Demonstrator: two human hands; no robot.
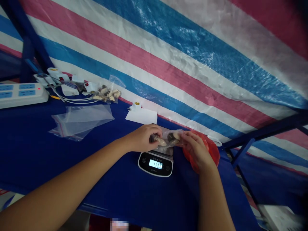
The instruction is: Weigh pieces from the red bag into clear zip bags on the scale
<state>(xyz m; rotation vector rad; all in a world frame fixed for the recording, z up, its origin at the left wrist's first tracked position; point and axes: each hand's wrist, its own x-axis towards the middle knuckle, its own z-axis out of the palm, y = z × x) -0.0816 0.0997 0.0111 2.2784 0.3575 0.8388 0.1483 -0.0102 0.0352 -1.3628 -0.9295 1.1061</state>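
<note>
Over the plate of a digital kitchen scale (pixel 155 164) lies a clear plastic bag (pixel 174 137) with pale and dark pieces inside, their kind unclear. My left hand (pixel 144 138) is closed at the bag's left end, where a pale piece (pixel 160 141) shows beside the fingers. At the other end, my right hand (pixel 196 147) pinches the bag between thumb and fingers. The lit display appears to read 113.7. Behind the right hand sits a red plastic bag (pixel 213 150), partly covered by that hand and wrist.
Flat clear zip bags (pixel 83 120) lie on the blue table (pixel 115 192) to the left. Behind them are a filled bag of pale pieces (pixel 110 94) and several white plug adapters (pixel 69 88). A power strip (pixel 24 93) stands far left. White paper (pixel 144 116) lies behind the scale.
</note>
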